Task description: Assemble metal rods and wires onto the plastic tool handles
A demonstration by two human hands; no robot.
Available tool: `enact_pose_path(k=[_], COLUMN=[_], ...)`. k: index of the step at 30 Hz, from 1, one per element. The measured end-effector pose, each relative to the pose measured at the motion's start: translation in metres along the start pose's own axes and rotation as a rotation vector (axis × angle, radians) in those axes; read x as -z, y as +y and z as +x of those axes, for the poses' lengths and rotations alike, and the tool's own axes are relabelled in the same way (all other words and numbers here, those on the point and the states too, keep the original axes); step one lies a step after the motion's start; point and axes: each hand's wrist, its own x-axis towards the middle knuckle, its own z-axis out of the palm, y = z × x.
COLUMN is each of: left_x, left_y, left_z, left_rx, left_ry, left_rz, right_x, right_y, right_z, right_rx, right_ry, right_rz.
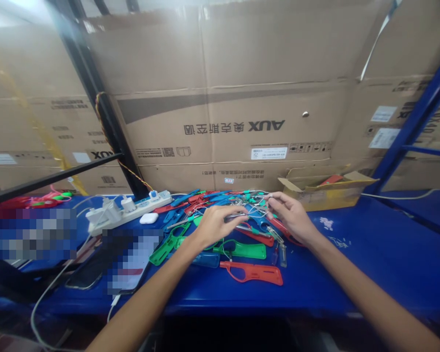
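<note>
Above a heap of lighter parts on the blue table, my left hand (218, 222) is closed, thumb and fingers pinched on a thin metal piece (236, 215). My right hand (288, 212) is a little to its right, its fingertips closed on a thin white wire (256, 214) that loops between the hands. Below them lie a green lighter casing half (247, 250) and a red lighter casing half (258, 274). More red, blue and green casings are piled behind. Small clear parts (283, 255) rest near my right wrist. My fingers partly hide what they hold.
A white power strip (143, 208) with plugs, a white earphone case (148, 218) and phones (134, 264) with a charging cable lie left. An open cardboard box (328, 195) stands back right. Large cardboard sheets (205, 58) wall the back; metal posts (99, 93) frame the sides.
</note>
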Motion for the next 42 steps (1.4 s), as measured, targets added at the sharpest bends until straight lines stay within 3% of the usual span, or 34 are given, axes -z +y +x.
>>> enact_pose_path(k=[14, 29, 42], left_x=[-0.0020, -0.0042, -0.0028], left_y=[0.0003, 0.0011, 0.0046], left_z=[-0.0017, -0.0017, -0.0009], left_rx=[-0.042, -0.134, -0.083], left_ry=[0.098, 0.095, 0.045], left_rz=[0.104, 0.207, 0.221], right_x=[0.0001, 0.0000, 0.0011], right_y=[0.0031, 0.0016, -0.0058], right_z=[-0.0010, -0.0006, -0.0011], right_rx=[-0.004, -0.049, -0.019], right_ry=[-0.040, -0.067, -0.068], right_rz=[0.012, 0.072, 0.093])
